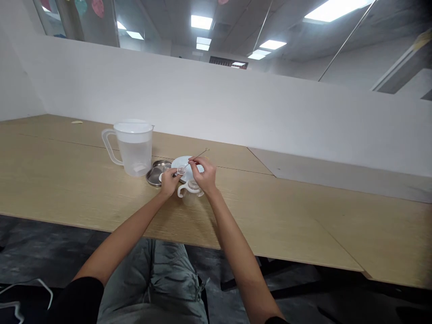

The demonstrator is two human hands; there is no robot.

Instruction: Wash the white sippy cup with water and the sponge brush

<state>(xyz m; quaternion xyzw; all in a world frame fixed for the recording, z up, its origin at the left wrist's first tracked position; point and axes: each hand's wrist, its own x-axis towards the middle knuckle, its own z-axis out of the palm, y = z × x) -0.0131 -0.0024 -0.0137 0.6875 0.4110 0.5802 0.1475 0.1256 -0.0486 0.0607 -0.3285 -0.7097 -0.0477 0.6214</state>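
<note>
The right hand [205,175] pinches a thin wire [199,155] between thumb and fingertips, its looped end pointing up and away. The wire's other end reaches a small clear disc [181,170], which the left hand [170,182] grips closely in its fingers. Just below the hands stands a two-handled cup [191,194], near a white plate [185,163], a steel dish [153,179] and a plastic jug [134,150] on the wooden table [84,189].
</note>
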